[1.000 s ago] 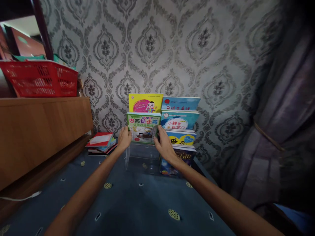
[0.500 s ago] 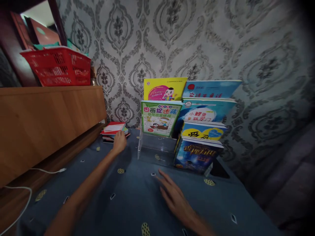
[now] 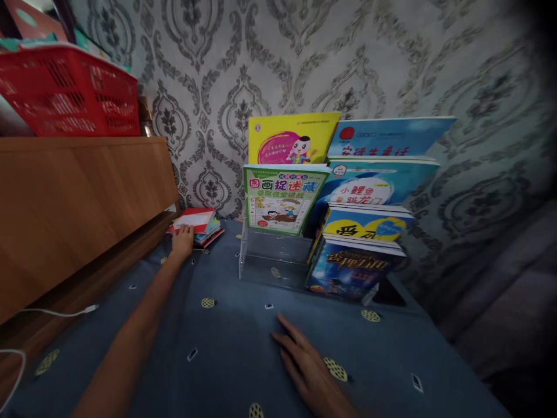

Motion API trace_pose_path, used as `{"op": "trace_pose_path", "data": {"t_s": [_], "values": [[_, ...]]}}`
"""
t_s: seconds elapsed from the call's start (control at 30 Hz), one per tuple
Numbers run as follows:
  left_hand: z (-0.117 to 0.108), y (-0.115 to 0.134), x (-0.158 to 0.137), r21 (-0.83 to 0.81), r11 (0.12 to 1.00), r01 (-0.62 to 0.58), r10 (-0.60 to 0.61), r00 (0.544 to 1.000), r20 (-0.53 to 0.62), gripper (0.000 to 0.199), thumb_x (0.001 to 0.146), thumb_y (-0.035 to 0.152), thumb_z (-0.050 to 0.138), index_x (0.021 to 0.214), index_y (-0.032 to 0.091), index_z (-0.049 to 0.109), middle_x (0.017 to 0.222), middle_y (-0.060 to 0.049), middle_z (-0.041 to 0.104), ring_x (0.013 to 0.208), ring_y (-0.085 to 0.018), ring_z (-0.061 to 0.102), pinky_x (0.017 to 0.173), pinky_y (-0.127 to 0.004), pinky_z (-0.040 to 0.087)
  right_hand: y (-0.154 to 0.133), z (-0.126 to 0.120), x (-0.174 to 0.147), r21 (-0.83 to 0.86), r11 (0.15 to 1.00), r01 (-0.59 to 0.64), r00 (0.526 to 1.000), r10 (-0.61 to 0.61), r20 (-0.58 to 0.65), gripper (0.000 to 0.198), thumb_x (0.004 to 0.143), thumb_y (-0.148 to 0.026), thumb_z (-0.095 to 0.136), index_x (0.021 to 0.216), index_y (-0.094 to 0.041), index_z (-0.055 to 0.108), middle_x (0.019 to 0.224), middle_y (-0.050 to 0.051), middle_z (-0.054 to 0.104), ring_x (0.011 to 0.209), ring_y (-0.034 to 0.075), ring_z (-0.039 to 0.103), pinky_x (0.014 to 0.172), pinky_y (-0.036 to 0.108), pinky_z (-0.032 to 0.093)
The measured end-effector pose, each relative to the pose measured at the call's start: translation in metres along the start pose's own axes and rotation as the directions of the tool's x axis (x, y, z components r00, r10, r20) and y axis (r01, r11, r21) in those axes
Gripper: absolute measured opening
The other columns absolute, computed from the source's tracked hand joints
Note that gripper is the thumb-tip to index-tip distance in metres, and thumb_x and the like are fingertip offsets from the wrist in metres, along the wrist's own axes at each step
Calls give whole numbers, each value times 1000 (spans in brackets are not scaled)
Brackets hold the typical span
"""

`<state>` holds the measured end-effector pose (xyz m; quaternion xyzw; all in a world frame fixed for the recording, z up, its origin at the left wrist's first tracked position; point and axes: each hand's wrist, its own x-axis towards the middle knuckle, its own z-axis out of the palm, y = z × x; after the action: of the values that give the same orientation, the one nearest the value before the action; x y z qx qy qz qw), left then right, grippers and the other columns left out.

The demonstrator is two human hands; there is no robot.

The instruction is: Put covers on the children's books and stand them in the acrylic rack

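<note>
At the left, a small stack of books [image 3: 213,235] lies beside the wooden cabinet, a red-and-white book [image 3: 198,219] on top. My left hand [image 3: 183,239] is at the stack's near edge, fingers slightly apart and fingertips on the red cover; I see no clear grip. My right hand [image 3: 304,363] hovers low over or rests on the blue cloth, fingers spread, holding nothing. Beyond it stands a clear acrylic rack [image 3: 270,270] with upright books: a green picture book [image 3: 282,200], a yellow book [image 3: 291,136] behind it, and several blue ones on the right, with a dark blue book [image 3: 348,270] in front.
A wooden cabinet [image 3: 87,209] borders the left side, carrying a red plastic basket [image 3: 73,93]. White cable [image 3: 65,313] trails at the lower left. Patterned wallpaper [image 3: 209,75] rises behind the blue cloth [image 3: 235,337]. A dark flat object [image 3: 391,293] lies behind the rack's right end.
My left hand has moved from the stack's right side to its near left edge. My right hand stays low with fingers spread. The view has shifted closer and slightly right.
</note>
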<state>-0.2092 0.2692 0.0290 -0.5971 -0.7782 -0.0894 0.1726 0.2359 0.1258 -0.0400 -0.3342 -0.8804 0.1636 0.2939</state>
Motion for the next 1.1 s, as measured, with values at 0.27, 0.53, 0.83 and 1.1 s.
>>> {"op": "trace_pose_path", "data": {"t_s": [0.27, 0.53, 0.83, 1.1], "values": [[-16, -7, 7, 91, 989, -115, 111, 992, 53, 43, 91, 6, 35, 126, 5, 60, 121, -25, 67, 123, -34, 56, 114, -56, 23, -3, -3, 1, 0, 1000, 10, 1000, -10, 7, 36, 99, -25, 45, 131, -23, 64, 150, 13, 51, 136, 28, 52, 109, 48, 50], [-42, 7, -43, 101, 969, -226, 219, 973, 72, 40, 89, 6, 37, 118, 8, 65, 112, -24, 69, 113, -35, 61, 112, -54, 24, 3, 2, 1, 13, 1000, 6, 1000, -6, 20, 36, 98, -23, 46, 128, -22, 66, 150, 14, 52, 135, 29, 53, 108, 48, 50], [-76, 37, -148, 29, 892, -451, 440, 882, 167, 26, 89, 12, 48, 103, 16, 69, 99, -16, 71, 101, -30, 64, 106, -46, 35, 1, 0, 2, 10, 1000, 28, 999, -28, 16, 35, 99, -24, 45, 127, -20, 66, 148, 16, 53, 134, 28, 54, 108, 47, 51], [-54, 5, -137, -282, 939, -199, 268, 934, 235, 33, 97, 39, 46, 119, 25, 67, 123, -8, 69, 119, -23, 61, 105, -34, 41, 1, 1, 1, 28, 999, 16, 1000, -16, 0, 34, 98, -26, 47, 126, -23, 66, 149, 13, 53, 133, 28, 55, 107, 50, 51]]}}
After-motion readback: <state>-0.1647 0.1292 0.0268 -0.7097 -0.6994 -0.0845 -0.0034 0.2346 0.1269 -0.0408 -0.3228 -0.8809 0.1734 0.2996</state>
